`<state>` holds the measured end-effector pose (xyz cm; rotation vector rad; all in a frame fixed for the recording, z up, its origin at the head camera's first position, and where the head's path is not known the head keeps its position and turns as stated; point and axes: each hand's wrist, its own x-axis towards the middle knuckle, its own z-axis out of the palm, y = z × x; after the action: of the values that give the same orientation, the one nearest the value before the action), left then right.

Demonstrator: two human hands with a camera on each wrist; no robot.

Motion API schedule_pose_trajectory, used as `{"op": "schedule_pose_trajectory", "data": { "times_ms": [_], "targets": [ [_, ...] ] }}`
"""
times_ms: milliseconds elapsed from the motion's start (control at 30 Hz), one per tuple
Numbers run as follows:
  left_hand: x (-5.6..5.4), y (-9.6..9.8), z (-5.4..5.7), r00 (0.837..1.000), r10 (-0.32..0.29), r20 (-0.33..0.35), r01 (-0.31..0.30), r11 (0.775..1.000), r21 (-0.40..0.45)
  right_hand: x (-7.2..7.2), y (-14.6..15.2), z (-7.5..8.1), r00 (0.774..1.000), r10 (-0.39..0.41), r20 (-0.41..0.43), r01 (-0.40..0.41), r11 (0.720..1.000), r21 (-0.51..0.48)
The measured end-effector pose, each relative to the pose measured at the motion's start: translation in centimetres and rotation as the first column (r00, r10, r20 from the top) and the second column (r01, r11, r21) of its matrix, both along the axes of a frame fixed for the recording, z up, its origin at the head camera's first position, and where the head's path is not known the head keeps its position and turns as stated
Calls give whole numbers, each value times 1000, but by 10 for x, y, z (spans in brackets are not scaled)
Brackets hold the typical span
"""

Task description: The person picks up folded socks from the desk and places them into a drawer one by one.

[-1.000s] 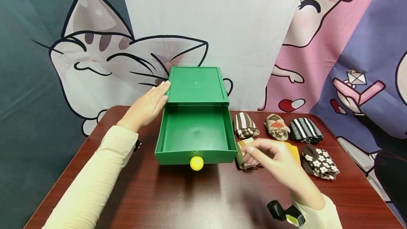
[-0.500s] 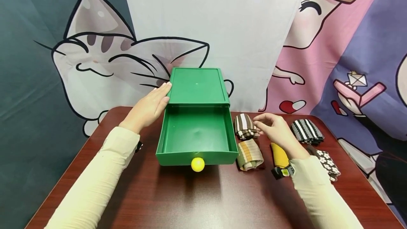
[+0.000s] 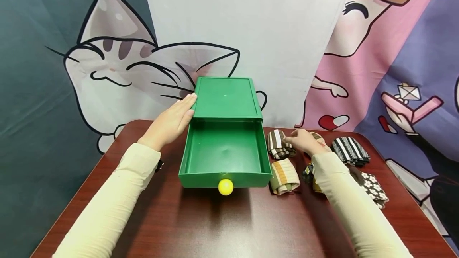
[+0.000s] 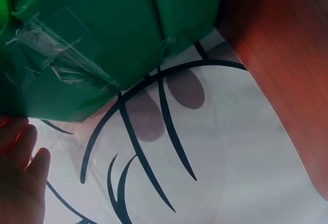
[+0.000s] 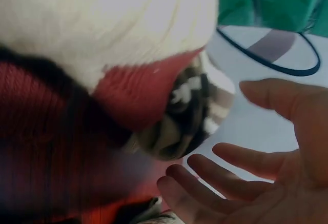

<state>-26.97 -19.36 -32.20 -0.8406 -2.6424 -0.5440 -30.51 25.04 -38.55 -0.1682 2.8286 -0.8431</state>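
My left hand [image 3: 170, 122] lies with straight fingers along the left side of a green drawer box [image 3: 229, 98]; its fingertips touch the side in the head view. The drawer [image 3: 204, 180], with a round yellow knob [image 3: 225, 187], is pulled out and holds nothing. My right hand [image 3: 305, 141] reaches to a brown-and-white striped rolled pair of socks [image 3: 276, 143] right of the box. In the right wrist view, the thumb and fingers stand apart beside these socks [image 5: 218, 101], without pinching them. A cream, orange-striped rolled pair [image 3: 285, 175] lies just nearer.
Black-and-white striped socks [image 3: 350, 149] and dark flowered socks [image 3: 374, 189] lie farther right. Argyle socks [image 3: 320, 139] and yellow socks [image 3: 316, 186] are partly hidden by my right arm. A cartoon-printed cloth [image 3: 229, 19] hangs behind the brown table [image 3: 215, 234].
My right hand has moved away from me, from above the cream striped socks to the brown striped socks. My left hand has stayed against the box.
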Motion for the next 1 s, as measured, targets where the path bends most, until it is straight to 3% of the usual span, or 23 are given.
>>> {"op": "schedule_pose_trajectory", "data": {
  "times_ms": [267, 500, 667, 900, 1000],
  "targets": [
    [0, 1, -1, 1000, -3, -2, 3, 1000, 2, -9, -3, -12, 996, -11, 84, 8, 1000, 30],
    [-1, 0, -2, 1000, -10, -6, 10, 1000, 15, -10, -7, -16, 995, -35, 92, 34, 999, 8],
    [0, 0, -1, 1000, -5, 0, 5, 1000, 20, -10, -7, -18, 986, -76, 150, 93, 990, -108],
    [-1, 1, -2, 1000, -2, -20, 2, 1000, 16, -10, -5, -23, 953, -91, 290, 187, 928, -324],
    [-1, 1, -2, 1000, -4, -22, 4, 1000, 14, -12, -2, -28, 948, -105, 300, 211, 913, -350]
  ]
}}
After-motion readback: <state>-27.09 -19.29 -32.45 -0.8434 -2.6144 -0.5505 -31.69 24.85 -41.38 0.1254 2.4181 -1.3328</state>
